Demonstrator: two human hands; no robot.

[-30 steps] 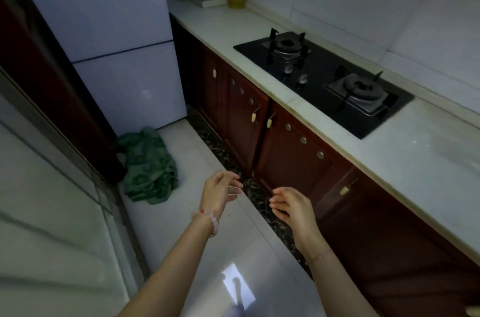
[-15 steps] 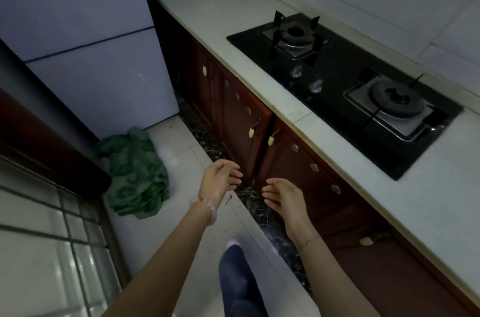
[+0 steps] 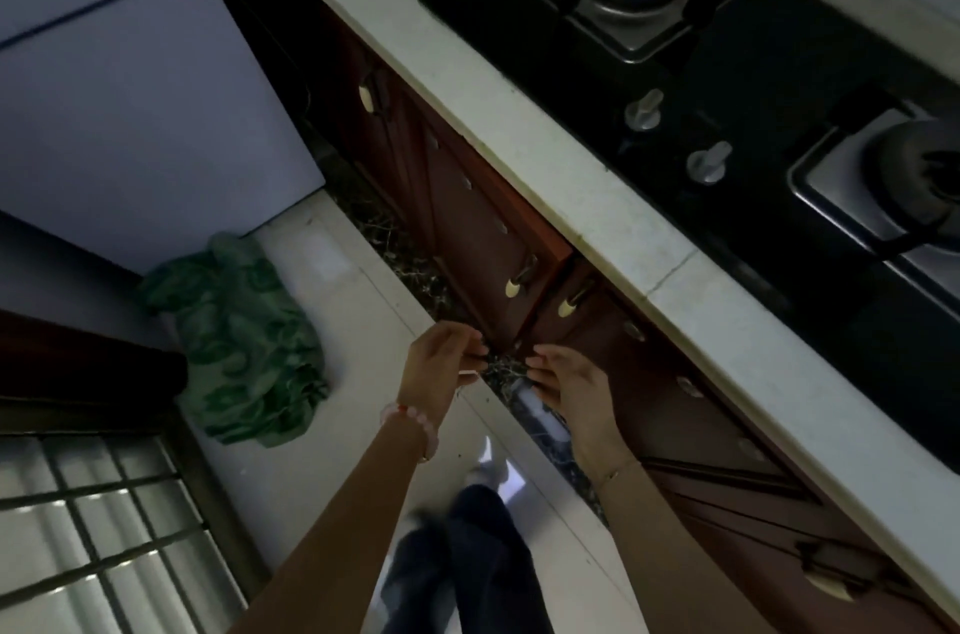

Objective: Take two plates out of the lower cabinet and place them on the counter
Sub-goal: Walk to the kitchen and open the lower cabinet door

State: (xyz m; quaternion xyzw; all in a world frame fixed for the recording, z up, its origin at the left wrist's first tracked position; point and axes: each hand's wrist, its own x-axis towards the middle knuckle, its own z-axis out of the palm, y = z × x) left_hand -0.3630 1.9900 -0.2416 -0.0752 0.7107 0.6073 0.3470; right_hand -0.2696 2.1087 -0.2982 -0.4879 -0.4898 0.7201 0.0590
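Observation:
Two dark red lower cabinet doors meet under the counter, the left door [image 3: 478, 238] and the right door [image 3: 597, 321], each with a pale handle near the seam. Both doors are closed, so no plates are visible. My left hand [image 3: 441, 363] and my right hand [image 3: 566, 384] hover side by side just below the handles, in front of the seam. Their fingers are loosely curled and apart, holding nothing. The pale counter [image 3: 571, 186] runs diagonally above the doors.
A black gas hob [image 3: 727, 77] with two burners and two knobs is set into the counter. A white fridge [image 3: 130, 88] stands at the left. A green cloth [image 3: 244, 337] lies on the floor tiles. My leg [image 3: 467, 555] is below the hands.
I have stepped closer to the cabinets and the view has tilted down. Both hands have moved forward, up to the seam between the two doors.

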